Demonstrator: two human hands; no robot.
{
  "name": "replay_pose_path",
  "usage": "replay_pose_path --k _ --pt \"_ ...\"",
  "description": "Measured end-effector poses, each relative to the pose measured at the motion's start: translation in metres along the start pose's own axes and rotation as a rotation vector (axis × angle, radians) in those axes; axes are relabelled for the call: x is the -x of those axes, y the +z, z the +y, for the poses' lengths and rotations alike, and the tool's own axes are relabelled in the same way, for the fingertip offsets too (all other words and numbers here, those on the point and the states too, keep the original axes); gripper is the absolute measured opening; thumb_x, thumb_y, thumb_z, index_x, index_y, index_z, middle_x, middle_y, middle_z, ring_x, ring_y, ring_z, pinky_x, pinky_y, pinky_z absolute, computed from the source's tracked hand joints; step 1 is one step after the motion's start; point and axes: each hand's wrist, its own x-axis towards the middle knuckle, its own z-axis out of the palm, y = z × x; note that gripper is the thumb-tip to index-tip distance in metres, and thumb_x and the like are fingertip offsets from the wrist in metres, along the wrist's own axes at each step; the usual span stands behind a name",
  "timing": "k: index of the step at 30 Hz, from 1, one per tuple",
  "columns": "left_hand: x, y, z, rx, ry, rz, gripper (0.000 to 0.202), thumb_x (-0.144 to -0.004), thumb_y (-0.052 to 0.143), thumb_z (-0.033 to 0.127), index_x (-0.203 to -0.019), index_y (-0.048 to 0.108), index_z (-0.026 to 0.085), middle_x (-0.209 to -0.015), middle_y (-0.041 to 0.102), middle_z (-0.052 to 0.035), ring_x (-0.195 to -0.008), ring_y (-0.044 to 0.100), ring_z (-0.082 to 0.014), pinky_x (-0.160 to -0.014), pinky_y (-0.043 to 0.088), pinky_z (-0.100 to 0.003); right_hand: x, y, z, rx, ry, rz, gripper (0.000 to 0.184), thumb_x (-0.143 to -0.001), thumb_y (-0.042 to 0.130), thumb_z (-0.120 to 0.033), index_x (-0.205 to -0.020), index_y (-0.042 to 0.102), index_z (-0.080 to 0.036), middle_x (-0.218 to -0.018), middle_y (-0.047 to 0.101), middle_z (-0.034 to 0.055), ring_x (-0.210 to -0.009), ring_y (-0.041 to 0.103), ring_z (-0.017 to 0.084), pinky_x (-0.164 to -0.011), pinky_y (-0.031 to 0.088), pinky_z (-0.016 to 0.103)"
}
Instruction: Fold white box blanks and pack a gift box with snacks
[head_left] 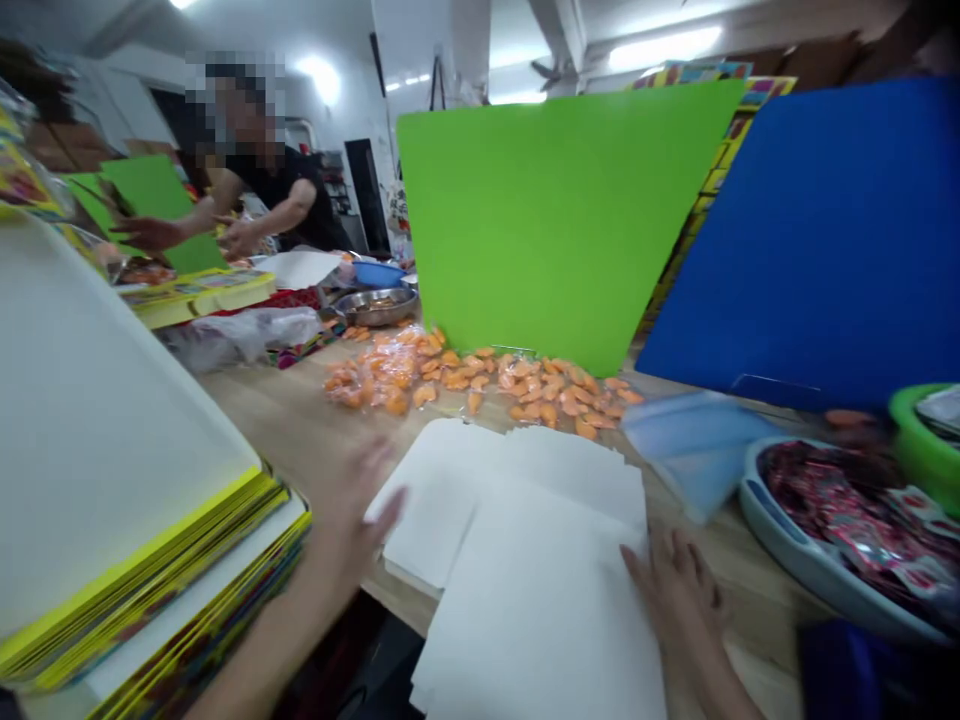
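A stack of white card sheets (555, 590) lies in front of me on the wooden table, overlapping at uneven angles. My left hand (349, 520), smeared by motion, is at the stack's left edge with thumb and fingers apart. Whether it touches the card, I cannot tell. Along the right edge rests my right hand (681, 585), its fingers spread and its thumb against the card. Just beyond the sheets lie many small orange pieces (570, 390), some in clear wrapping.
Yellow-edged boards (120, 400) are piled at left. Upright green (547, 220) and blue (817, 240) panels stand behind. On the right are a light-blue plastic sheet (701, 440) and a basin (772, 530) of red packets. A co-worker (292, 195) stands across the table.
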Motion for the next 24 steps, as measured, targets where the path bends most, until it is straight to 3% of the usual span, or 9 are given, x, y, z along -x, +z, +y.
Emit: replay_pose_path --k 5,8,10,12,14,17,19,21,24 --pt "0.01 0.114 0.031 -0.12 0.007 -0.593 0.064 -0.076 0.048 0.051 -0.124 0.043 0.01 -0.141 0.024 -0.0217 -0.132 0.01 -0.0349 -0.102 0.012 -0.057 0.014 0.012 -0.004 -0.179 0.13 -0.015 0.066 -0.078 0.025 -0.059 -0.117 0.051 -0.014 -0.13 0.041 0.0196 -0.123 0.032 0.034 -0.092 0.023 0.059" --pt "0.015 0.142 0.036 -0.069 -0.002 -0.668 0.066 -0.077 0.047 0.049 -0.127 0.038 0.006 -0.141 0.021 -0.0247 -0.132 0.009 -0.0346 -0.103 0.012 -0.056 0.013 0.008 -0.004 -0.459 0.204 -0.097 0.067 -0.069 0.041 -0.06 -0.119 0.05 -0.017 -0.132 0.04 0.0161 -0.126 0.028 0.032 -0.097 0.022 0.055" --pt "0.018 0.145 0.034 0.018 -0.003 -0.648 0.057 -0.077 0.052 0.042 -0.123 0.043 0.01 -0.141 0.024 -0.0226 -0.132 0.011 -0.0333 -0.103 0.011 -0.055 0.011 -0.005 -0.008 -0.724 0.259 -0.151 0.071 -0.063 0.052 -0.058 -0.12 0.049 -0.017 -0.132 0.04 0.0139 -0.125 0.029 0.031 -0.097 0.029 0.049" --pt "0.02 0.143 0.033 0.154 -0.047 -0.604 0.05 -0.074 0.057 0.033 -0.119 0.047 0.013 -0.138 0.031 -0.02 -0.132 0.018 -0.0312 -0.104 0.014 -0.052 0.009 -0.022 -0.015 -1.001 0.389 -0.189 0.07 -0.06 0.061 -0.052 -0.12 0.047 -0.018 -0.126 0.047 0.012 -0.115 0.044 0.03 -0.088 0.041 0.044" --pt "0.019 0.139 0.032 0.328 -0.142 -0.52 0.049 -0.072 0.06 0.027 -0.118 0.047 0.017 -0.133 0.04 -0.0155 -0.127 0.031 -0.0266 -0.103 0.023 -0.046 0.006 -0.039 -0.026 -1.248 0.543 -0.231 0.067 -0.056 0.069 -0.045 -0.114 0.046 -0.021 -0.111 0.057 0.0084 -0.093 0.058 0.025 -0.073 0.05 0.038" --pt "0.01 0.13 0.031 0.546 -0.319 -0.35 0.05 -0.068 0.062 0.024 -0.116 0.048 0.021 -0.118 0.05 -0.0081 -0.111 0.047 -0.0197 -0.093 0.038 -0.034 0.002 -0.056 -0.039 -1.476 0.682 -0.288 0.057 -0.049 0.076 -0.037 -0.096 0.049 -0.02 -0.083 0.064 0.0012 -0.067 0.061 0.019 -0.059 0.051 0.033" --pt "0.001 0.124 0.03 0.661 -0.457 -0.273 0.059 -0.063 0.067 0.028 -0.118 0.047 0.021 -0.106 0.055 -0.0056 -0.096 0.054 -0.0177 -0.081 0.044 -0.03 0.0 -0.06 -0.044 -1.508 0.706 -0.295 0.05 -0.047 0.078 -0.035 -0.086 0.05 -0.02 -0.073 0.064 -0.0015 -0.061 0.06 0.017 -0.057 0.051 0.03" --pt "-0.008 0.118 0.026 0.802 -0.557 -0.301 0.068 -0.059 0.071 0.033 -0.12 0.046 0.019 -0.092 0.058 -0.0027 -0.079 0.057 -0.0155 -0.068 0.046 -0.027 -0.001 -0.059 -0.045 -1.461 0.704 -0.26 0.046 -0.047 0.077 -0.038 -0.08 0.052 -0.019 -0.07 0.064 -0.0018 -0.06 0.059 0.015 -0.056 0.05 0.027" --pt "-0.017 0.115 0.02 0.889 -0.555 -0.377 0.061 -0.054 0.073 0.036 -0.11 0.056 0.016 -0.071 0.058 0.0019 -0.062 0.053 -0.0126 -0.056 0.042 -0.023 -0.001 -0.054 -0.042 -1.326 0.647 -0.207 0.045 -0.052 0.071 -0.047 -0.083 0.055 -0.018 -0.074 0.065 0.0007 -0.064 0.06 0.017 -0.058 0.049 0.028"
